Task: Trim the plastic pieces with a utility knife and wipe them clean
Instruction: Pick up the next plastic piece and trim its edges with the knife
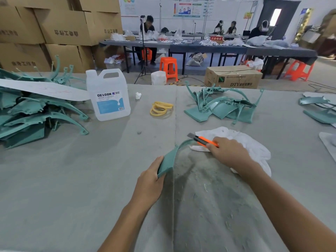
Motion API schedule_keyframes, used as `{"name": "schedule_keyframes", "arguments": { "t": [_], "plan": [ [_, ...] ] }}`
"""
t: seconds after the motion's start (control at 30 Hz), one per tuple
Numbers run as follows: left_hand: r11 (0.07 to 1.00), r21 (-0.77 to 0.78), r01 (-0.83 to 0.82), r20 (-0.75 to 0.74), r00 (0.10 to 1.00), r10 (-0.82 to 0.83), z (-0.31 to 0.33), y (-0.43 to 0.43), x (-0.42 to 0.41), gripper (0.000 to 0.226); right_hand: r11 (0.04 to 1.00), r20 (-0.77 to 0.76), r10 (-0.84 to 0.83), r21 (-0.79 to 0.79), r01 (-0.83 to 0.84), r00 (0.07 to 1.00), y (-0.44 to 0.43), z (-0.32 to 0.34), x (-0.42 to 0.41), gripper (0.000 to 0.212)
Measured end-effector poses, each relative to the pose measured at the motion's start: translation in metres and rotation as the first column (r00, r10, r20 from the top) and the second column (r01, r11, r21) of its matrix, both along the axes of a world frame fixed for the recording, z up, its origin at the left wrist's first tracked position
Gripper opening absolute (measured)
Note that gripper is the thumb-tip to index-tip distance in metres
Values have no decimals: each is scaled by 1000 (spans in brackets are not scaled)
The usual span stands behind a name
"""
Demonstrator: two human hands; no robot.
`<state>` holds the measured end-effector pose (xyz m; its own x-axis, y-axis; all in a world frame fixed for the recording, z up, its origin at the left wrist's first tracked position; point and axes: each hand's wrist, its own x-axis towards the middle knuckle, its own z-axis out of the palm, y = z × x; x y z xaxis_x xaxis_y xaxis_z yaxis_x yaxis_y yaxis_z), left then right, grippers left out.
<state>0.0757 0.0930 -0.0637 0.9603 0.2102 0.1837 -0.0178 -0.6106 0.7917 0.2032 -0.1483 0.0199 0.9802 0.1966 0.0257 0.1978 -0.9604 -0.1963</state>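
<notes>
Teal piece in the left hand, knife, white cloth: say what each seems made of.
The teal piece looks like moulded plastic: matte, even colour, thin curved arm. The knife has an orange body, probably plastic, and a grey, metal-looking tip. The white cloth is soft and crumpled: fabric or a nonwoven wipe, unclear which.

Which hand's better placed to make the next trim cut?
Right. The right hand grips the utility knife, its blade near the curved arm of the plastic piece; the left hand holds its wide end.
</notes>
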Motion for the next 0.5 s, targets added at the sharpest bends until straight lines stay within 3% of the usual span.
{"name": "schedule_keyframes", "arguments": {
  "t": [0.1,0.17,0.23,0.33,0.4,0.5],
  "plan": [
    [1000,-16,-15,-30,999,15,-4,2,-1,37,978,-110,-179,-128,165,978,-14,0,25,22],
    [999,-28,-46,-62,997,44,-3,3,0,45,974,-152,-205,-125,186,967,-20,0,27,20],
    [998,-13,-54,-86,995,53,-3,3,2,49,984,-94,-170,-72,164,981,-19,1,18,28],
    [999,-5,-45,-80,996,44,-3,1,1,48,973,-18,-29,228,32,999,-8,0,-21,34],
    [998,-8,-56,-74,996,55,-4,1,2,48,891,-48,85,450,-54,995,3,-4,-57,32],
    [997,-16,-80,-67,995,79,-5,1,4,50,785,-118,207,612,-92,971,18,-15,-100,22]
  ]
}}
